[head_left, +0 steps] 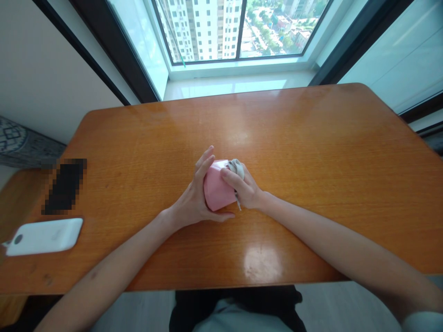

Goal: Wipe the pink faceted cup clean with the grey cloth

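Observation:
Over the middle of the wooden table, a small pink box-like container is held between my hands. My left hand wraps its left side, thumb along the near edge and fingers along the far side. A bunched grey cloth is in my right hand, pressed to the container's right side. The thumb of that hand lies on the pink surface, and a thin tail of the cloth hangs below. Whether the container is open at an end cannot be seen.
A white phone-like device with a cable at its end lies at the table's left. Behind it is a dark, pixelated object. A window is beyond the far edge. Patterned grey fabric shows at far left.

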